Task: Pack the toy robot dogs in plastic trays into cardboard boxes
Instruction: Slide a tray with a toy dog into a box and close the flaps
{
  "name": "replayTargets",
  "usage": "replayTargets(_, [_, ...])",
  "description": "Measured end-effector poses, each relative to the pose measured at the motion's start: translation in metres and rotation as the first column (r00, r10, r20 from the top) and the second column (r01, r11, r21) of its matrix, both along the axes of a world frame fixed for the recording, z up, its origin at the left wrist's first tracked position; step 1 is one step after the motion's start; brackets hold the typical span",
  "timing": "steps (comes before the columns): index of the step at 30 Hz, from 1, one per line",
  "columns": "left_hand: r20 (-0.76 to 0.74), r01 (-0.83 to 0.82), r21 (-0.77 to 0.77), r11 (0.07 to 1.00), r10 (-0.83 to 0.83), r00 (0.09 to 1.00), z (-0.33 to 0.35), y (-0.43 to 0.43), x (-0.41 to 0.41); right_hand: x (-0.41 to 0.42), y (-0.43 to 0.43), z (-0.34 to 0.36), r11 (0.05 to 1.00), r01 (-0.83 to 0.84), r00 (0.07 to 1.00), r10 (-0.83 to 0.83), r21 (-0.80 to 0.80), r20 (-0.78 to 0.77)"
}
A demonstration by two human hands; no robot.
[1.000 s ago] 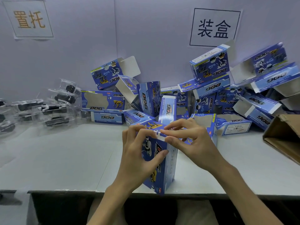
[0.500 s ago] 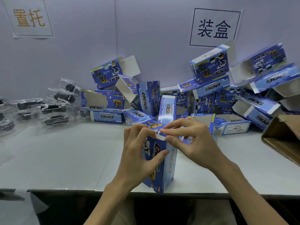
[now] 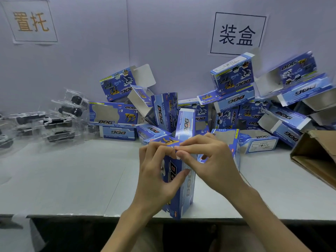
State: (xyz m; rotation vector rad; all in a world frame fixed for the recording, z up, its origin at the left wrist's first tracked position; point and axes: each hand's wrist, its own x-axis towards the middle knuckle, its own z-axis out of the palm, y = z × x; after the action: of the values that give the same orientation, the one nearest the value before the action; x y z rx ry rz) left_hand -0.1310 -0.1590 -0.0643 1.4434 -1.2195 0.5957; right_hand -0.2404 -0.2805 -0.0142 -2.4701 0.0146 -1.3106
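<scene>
Near edge of the tabletop (image 3: 63, 179): one blue box (image 3: 183, 190) stands upright on its end, gripped from both sides. "DOG" runs down its front face; a white robot dog print shows beside it, a yellow dog on the top panel.

Left hand (image 3: 154, 175): fingers (image 3: 160, 151) curled over the box's upper corner, thumb pressed on the front face. The palm hides the box's left face.

Right hand (image 3: 214, 166): thumb and forefinger pinch the pale top flap; the other fingers arch above it.

The hands cover the top opening, so I cannot tell whether anything sits inside.

Beyond the fingers, against the wall: heap of blue boxes (image 3: 234, 77) lying at all angles, many with flaps open.

Far left of the fingers: clear plastic trays (image 3: 41, 135) holding black and white toy dogs (image 3: 72, 110). They are blurred and cut off at the frame edge.

Far right of the fingers: brown carton (image 3: 318, 160), only partly in frame.
</scene>
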Motion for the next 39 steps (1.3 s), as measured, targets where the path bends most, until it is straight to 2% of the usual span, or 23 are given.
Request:
replayTargets(6, [0.005, 0.016, 0.050, 0.999, -0.017, 1.000, 0.003, 0.000, 0.004, -0.006, 0.003, 0.001, 0.991, 0.036, 0.999, -0.036, -0.130, -0.001])
replayTargets(11, [0.000, 0.017, 0.048, 0.999, -0.017, 1.000, 0.005, -0.002, 0.003, 0.000, 0.006, -0.001, 0.998, 0.066, 0.996, -0.067, 0.021, 0.053])
replayTargets(15, [0.021, 0.019, 0.004, 1.000, -0.019, 1.000, 0.007, 0.001, 0.002, 0.005, 0.016, -0.009, 0.994, 0.112, 0.991, -0.111, -0.009, 0.079])
replayTargets(19, [0.020, 0.041, 0.011, 0.999, -0.041, 0.999, 0.009, 0.007, 0.011, -0.007, 0.010, -0.013, 0.992, 0.095, 0.994, -0.099, -0.086, -0.038])
replayTargets(22, [0.040, -0.031, 0.076, 0.997, 0.028, 0.999, 0.011, 0.006, 0.020, -0.015, 0.006, -0.016, 0.984, 0.107, 0.988, -0.121, -0.145, -0.094])
replayTargets(25, [0.068, -0.007, 0.132, 0.991, -0.002, 0.998, 0.012, 0.008, 0.026, -0.010, 0.008, -0.019, 0.992, 0.108, 0.994, -0.110, -0.062, -0.026])
replayTargets(29, [0.008, 0.093, 0.120, 0.988, -0.094, 0.996, 0.015, 0.019, 0.042, 0.005, 0.014, -0.023, 0.991, 0.134, 0.986, -0.133, 0.002, 0.098])
replayTargets(34, [0.013, 0.007, 0.103, 0.995, -0.009, 1.000, 0.015, 0.026, 0.060, 0.015, 0.013, -0.027, 0.998, 0.059, 0.992, -0.062, 0.036, 0.114])
replayTargets(39, [0.030, -0.049, 0.097, 0.994, 0.046, 0.998, 0.011, 0.021, 0.055, 0.017, 0.008, -0.030, 1.000, 0.023, 0.993, -0.022, -0.010, 0.112])
